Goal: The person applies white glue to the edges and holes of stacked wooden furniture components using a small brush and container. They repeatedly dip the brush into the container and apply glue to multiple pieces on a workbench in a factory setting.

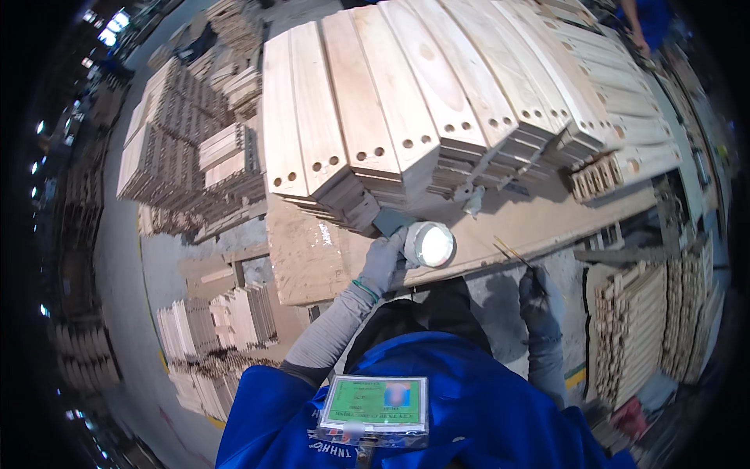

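Note:
In a grey glove, my left hand (383, 262) is closed round a squat round container (434, 244) with a glaring white top, over the near edge of the work table. A grey-green flat pad (393, 222) shows just beyond those fingers; whether they touch it I cannot tell. My right hand (541, 291), gloved and in shadow, is held off the table's front edge with its fingers closed on a thin yellowish stick (509, 250) pointing up and left. Ahead of both hands lie stacked pale wooden boards (406, 94), each with paired round holes at its near end.
The brown-topped table (312, 270) carries the boards and a small whitish scrap (473, 202). More wood stacks stand on the floor at left (176, 133), lower left (219, 328) and right (633, 320). Another person's arm (637, 31) shows at the far right.

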Demonstrator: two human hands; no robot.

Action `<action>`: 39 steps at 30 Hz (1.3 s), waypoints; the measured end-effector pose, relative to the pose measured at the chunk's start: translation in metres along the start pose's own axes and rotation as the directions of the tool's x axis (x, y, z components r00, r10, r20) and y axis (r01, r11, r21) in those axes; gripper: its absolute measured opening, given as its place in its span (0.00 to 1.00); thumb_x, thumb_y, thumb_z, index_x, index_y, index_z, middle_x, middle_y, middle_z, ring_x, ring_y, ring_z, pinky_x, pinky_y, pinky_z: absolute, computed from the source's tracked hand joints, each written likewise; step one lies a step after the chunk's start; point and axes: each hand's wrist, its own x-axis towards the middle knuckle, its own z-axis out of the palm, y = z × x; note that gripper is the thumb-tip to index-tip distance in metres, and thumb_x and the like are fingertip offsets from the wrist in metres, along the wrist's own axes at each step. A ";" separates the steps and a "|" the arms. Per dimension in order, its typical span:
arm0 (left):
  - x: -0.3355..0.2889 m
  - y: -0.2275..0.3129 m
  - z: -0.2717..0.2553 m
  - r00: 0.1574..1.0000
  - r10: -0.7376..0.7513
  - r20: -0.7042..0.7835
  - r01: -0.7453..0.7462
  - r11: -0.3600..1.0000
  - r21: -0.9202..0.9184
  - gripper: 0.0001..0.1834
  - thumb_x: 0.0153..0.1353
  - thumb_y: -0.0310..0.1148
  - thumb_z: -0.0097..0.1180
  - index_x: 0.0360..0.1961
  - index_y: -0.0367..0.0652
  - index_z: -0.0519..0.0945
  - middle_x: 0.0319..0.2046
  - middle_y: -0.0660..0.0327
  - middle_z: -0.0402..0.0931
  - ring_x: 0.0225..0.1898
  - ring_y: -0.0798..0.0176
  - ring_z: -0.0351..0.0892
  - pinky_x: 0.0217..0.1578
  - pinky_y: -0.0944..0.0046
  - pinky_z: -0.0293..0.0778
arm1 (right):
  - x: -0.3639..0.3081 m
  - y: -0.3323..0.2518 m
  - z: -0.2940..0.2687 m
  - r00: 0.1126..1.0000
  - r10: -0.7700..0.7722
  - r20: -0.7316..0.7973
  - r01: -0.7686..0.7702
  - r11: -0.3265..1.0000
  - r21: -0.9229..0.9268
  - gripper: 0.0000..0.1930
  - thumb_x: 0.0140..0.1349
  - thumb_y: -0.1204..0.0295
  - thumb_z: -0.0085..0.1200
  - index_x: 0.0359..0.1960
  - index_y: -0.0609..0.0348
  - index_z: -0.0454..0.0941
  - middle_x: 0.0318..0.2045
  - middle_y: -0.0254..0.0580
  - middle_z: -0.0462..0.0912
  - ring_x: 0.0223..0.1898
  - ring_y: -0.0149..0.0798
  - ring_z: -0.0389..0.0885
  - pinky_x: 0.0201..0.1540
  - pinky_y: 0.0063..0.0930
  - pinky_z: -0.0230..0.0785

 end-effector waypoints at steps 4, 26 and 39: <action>0.010 -0.012 0.001 0.994 0.102 -0.034 -0.097 0.986 0.136 0.23 0.65 0.45 0.48 0.43 0.32 0.76 0.35 0.52 0.78 0.32 0.60 0.81 0.34 0.62 0.82 | 0.013 0.022 -0.004 0.997 0.064 -0.050 -0.067 0.996 -0.056 0.12 0.64 0.79 0.46 0.49 0.67 0.70 0.40 0.43 0.75 0.43 0.32 0.75 0.47 0.25 0.73; -0.061 -0.027 -0.032 0.985 -0.118 0.126 0.130 0.987 -0.097 0.18 0.65 0.45 0.47 0.45 0.42 0.72 0.42 0.53 0.75 0.41 0.57 0.75 0.43 0.58 0.72 | 0.062 0.055 0.063 0.866 0.500 -0.011 -0.430 0.755 0.495 0.14 0.61 0.72 0.52 0.46 0.66 0.69 0.43 0.52 0.75 0.45 0.47 0.78 0.52 0.33 0.75; -0.074 -0.034 0.024 0.842 -0.407 0.354 0.350 0.912 0.214 0.20 0.65 0.41 0.48 0.54 0.41 0.69 0.42 0.56 0.74 0.40 0.59 0.73 0.43 0.59 0.72 | 0.006 0.073 0.044 0.978 0.061 -0.201 -0.005 0.963 0.269 0.15 0.60 0.70 0.51 0.44 0.68 0.72 0.36 0.52 0.80 0.30 0.51 0.82 0.36 0.37 0.79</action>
